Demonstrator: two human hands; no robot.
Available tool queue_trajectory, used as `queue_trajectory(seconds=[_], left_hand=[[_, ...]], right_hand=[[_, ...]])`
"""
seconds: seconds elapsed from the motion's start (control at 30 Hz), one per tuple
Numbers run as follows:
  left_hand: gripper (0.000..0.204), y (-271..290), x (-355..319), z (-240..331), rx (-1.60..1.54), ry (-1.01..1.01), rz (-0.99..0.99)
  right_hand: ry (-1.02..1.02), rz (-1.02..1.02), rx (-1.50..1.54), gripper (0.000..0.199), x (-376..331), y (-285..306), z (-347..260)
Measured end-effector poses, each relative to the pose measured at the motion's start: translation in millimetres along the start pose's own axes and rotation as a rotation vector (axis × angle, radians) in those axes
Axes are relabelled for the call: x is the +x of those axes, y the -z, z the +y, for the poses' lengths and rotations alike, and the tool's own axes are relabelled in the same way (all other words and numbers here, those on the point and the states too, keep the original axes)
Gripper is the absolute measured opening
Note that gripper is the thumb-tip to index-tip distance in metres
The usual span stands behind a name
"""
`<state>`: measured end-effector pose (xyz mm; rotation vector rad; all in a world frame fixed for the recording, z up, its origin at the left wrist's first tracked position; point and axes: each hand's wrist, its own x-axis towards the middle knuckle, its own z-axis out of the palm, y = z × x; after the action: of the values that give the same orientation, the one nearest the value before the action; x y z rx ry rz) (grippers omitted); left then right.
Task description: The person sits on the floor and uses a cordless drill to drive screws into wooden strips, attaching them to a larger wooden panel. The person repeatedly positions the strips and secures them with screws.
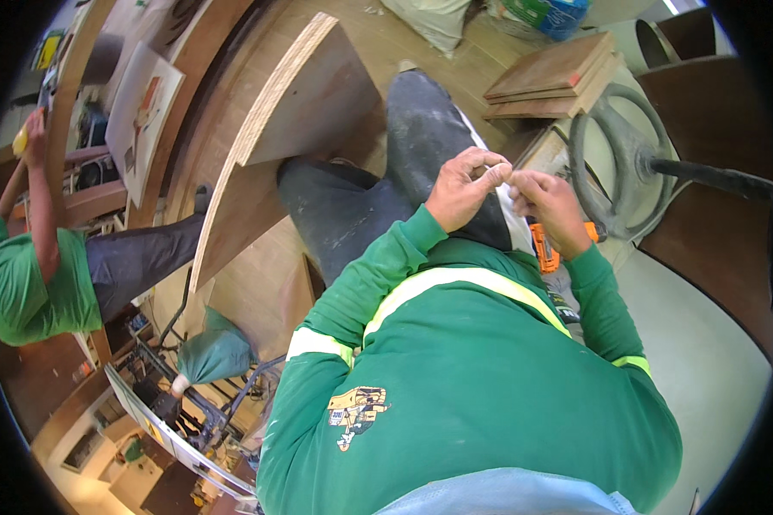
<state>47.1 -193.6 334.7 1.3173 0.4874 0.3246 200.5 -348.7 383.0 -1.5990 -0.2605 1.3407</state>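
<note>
Both my hands meet above my right thigh, fingertips close together. My left hand [465, 190] is closed, thumb pressed against the fingers. Opposite it, my right hand [548, 204] is closed in a similar pinch. Whatever they hold, if anything, is too small to make out. An orange-and-black power tool [544, 249] shows just below my right wrist, partly covered by the hand and sleeve. Ahead of my left hand, against my left leg, a plywood panel [318, 94] stands on edge and joins another panel [242, 197].
Stacked wooden boards [550, 73] lie ahead right, near a grey ring-shaped base [614, 163] with a black pole. Far left, another person [47, 275] in green reaches toward a wooden frame. A green bag [216, 350] hangs by machinery at the lower left.
</note>
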Motion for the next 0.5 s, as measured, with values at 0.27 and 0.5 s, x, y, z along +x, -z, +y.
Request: queue_trajectory(seconds=[0.27, 0.5], left_hand=[[0.021, 62.3, -55.2, 29.7, -0.039, 0.070, 0.149], [0.009, 120.0, -82.7, 87.7, 0.652, -0.397, 0.599]], right_hand=[[-0.013, -0.165, -1.418, 0.083, -53.8, 100.9, 50.9], [-0.059, -0.258, -1.617, 0.092, -29.9, 124.3, 77.1]])
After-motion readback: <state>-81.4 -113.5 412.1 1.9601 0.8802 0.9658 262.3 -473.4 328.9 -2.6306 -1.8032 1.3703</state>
